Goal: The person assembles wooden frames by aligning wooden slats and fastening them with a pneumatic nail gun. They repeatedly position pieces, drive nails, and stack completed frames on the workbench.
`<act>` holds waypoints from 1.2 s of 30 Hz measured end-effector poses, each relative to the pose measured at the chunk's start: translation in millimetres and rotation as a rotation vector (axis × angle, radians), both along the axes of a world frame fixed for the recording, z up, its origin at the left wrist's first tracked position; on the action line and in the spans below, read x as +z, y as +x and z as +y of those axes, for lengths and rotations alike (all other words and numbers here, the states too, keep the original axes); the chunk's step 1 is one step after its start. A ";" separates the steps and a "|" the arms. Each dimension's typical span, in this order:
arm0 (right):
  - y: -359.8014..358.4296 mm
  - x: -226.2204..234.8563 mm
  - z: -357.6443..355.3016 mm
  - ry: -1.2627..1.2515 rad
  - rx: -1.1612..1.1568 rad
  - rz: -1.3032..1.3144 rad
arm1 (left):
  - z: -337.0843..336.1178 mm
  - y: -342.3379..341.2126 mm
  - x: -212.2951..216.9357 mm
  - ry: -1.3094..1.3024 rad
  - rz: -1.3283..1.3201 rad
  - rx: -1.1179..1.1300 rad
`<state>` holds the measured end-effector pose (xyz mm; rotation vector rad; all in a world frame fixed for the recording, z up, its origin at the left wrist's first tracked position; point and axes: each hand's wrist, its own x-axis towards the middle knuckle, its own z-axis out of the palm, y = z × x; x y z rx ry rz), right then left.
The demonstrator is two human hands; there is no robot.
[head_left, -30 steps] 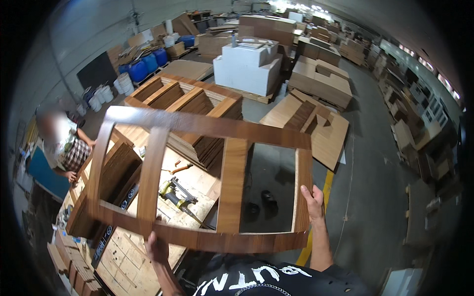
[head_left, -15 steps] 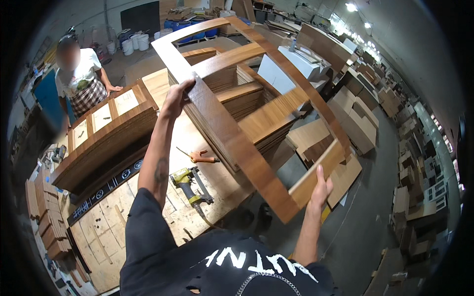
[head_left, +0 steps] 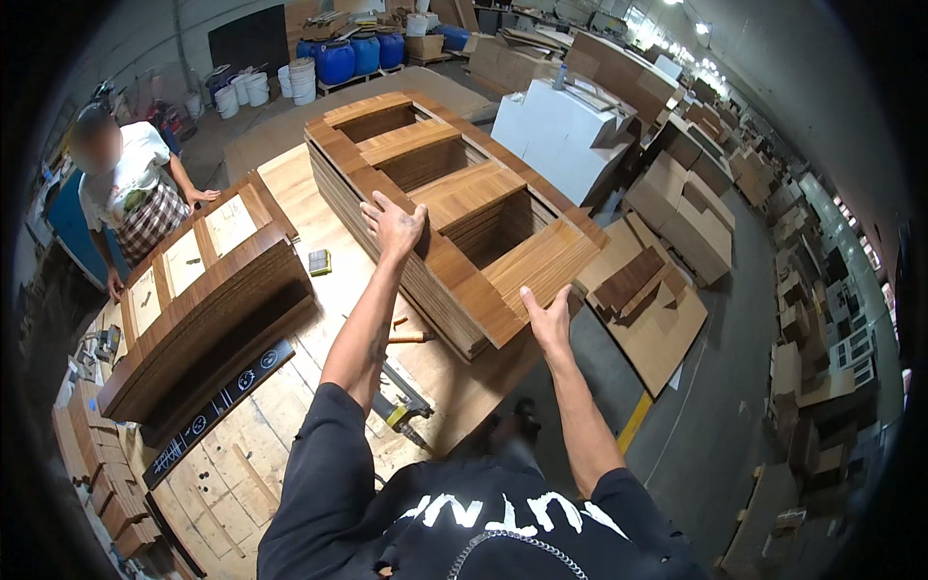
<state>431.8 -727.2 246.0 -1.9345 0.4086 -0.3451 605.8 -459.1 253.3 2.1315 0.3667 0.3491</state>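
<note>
A brown wooden frame (head_left: 474, 280) with crosspieces lies on top of a stack of like frames (head_left: 387, 261) on the workbench. My left hand (head_left: 394, 224) rests at the long left side of the top frame, fingers spread. At its near end, my right hand (head_left: 549, 324) touches the end piece with thumb and fingers apart. Below my left forearm lies a pneumatic nail gun (head_left: 401, 411), partly hidden by the arm. An orange-handled air blow gun (head_left: 411, 337) sits beside the stack, also partly covered.
Another curved wooden stack (head_left: 208, 300) stands at left, with a co-worker (head_left: 135, 184) behind it. A small yellow-and-black box (head_left: 319, 262) sits on the workbench (head_left: 290, 416). Boards (head_left: 648, 300) lie to the right; blue drums (head_left: 335, 62) and white buckets (head_left: 255, 89) stand far back.
The raised, tilted frame has come down flat onto the stack. My left hand has loosened its grip and spread its fingers; my right hand has moved left and up in view.
</note>
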 end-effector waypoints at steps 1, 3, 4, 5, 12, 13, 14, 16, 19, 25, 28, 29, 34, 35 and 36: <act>-0.1 -2.4 1.0 0.033 -0.012 0.009 | 1.8 7.0 -11.6 -0.005 -0.060 -0.012; 2.4 -12.9 -2.1 0.074 0.025 -0.109 | 4.0 15.5 -20.7 -0.044 -0.169 0.008; 3.3 -18.5 -3.8 0.091 0.043 -0.170 | 4.0 19.1 -31.3 -0.023 -0.204 0.038; -1.4 -11.1 7.8 0.066 0.033 -0.208 | 8.0 19.5 -34.5 -0.053 -0.231 0.057; -1.6 38.2 21.6 0.236 0.021 -0.384 | 5.8 21.7 3.4 -0.056 -0.261 0.048; 5.6 23.3 8.8 0.127 0.014 -0.297 | -0.1 21.0 2.7 -0.057 -0.199 0.073; 16.2 1.0 -8.0 0.011 0.004 -0.219 | -10.7 22.9 5.8 -0.065 -0.147 0.094; 19.9 -19.7 -10.4 -0.019 0.033 -0.090 | -10.5 28.5 -15.5 -0.011 -0.090 0.116; 18.6 -21.6 3.2 -0.002 0.047 -0.114 | -0.1 44.3 -30.4 -0.040 -0.182 0.136; 5.0 -9.9 9.2 0.038 0.131 -0.124 | -25.7 45.1 18.5 0.333 -0.270 -0.041; 4.9 -13.6 26.3 0.031 0.145 -0.147 | -11.0 82.5 26.1 0.580 0.039 -0.431; 7.0 -14.3 22.4 0.026 0.122 -0.154 | -17.0 81.6 23.6 0.659 0.045 -0.450; 21.2 -27.1 6.8 -0.059 0.130 -0.139 | -32.6 77.6 42.2 0.785 0.039 -0.565; 22.5 -23.7 7.9 -0.150 0.127 -0.146 | -31.0 77.6 41.3 0.775 -0.001 -0.529; 25.3 -19.4 9.5 -0.172 0.130 -0.143 | -28.8 82.2 44.4 0.757 0.019 -0.506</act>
